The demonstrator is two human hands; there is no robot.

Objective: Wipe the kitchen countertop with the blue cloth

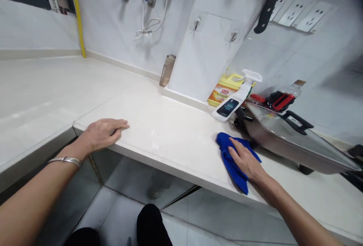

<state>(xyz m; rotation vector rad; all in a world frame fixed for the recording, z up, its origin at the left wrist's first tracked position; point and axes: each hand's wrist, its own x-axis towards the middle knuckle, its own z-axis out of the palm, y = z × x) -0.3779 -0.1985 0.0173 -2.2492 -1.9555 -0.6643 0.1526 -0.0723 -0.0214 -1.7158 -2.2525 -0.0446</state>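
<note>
Now my right hand presses flat on blue cloth | left hand open, resting on counter edge | wiping seems midway, the part near the pan still left.

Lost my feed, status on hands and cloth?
Left hand flat on counter edge. Right hand pressing blue cloth. Spray bottle, electric pan just beyond.

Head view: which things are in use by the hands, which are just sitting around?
In use:
- right hand pressing flat on the blue cloth
- left hand resting on the counter edge

Lying about:
- spray bottle
- yellow detergent jug
- electric pan with glass lid
- brown bottle
</note>
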